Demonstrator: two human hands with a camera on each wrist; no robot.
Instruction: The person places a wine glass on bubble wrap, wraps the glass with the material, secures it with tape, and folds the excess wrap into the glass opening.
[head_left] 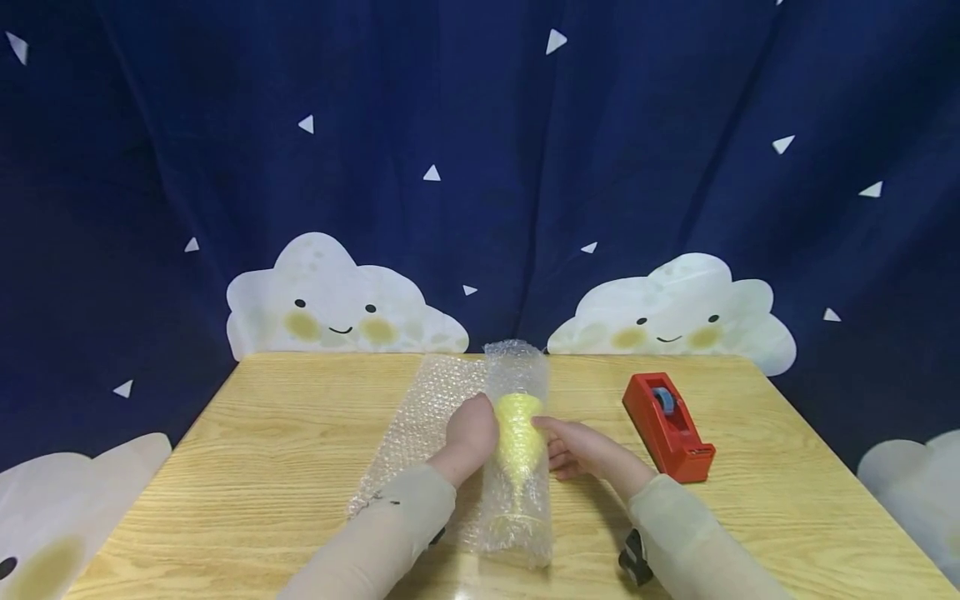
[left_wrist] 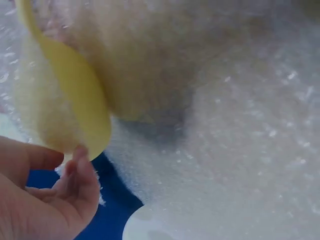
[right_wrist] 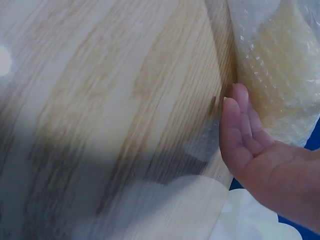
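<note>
A yellow stemmed glass lies on its side, rolled in clear bubble wrap, its bowl toward the back and its foot toward the front. At the left of the bowl, my left hand pinches the loose edge of the wrap between thumb and fingertips. The left wrist view shows that hand by the glass rim, where part of the yellow bowl shows uncovered. From the right side, my right hand touches the roll, thumb on top. Its fingers look fairly straight along the wrap.
A flat stretch of bubble wrap extends left of the roll on the wooden table. To the right stands a red tape dispenser with a blue-cored roll. A dark blue curtain with clouds hangs behind the table's back edge.
</note>
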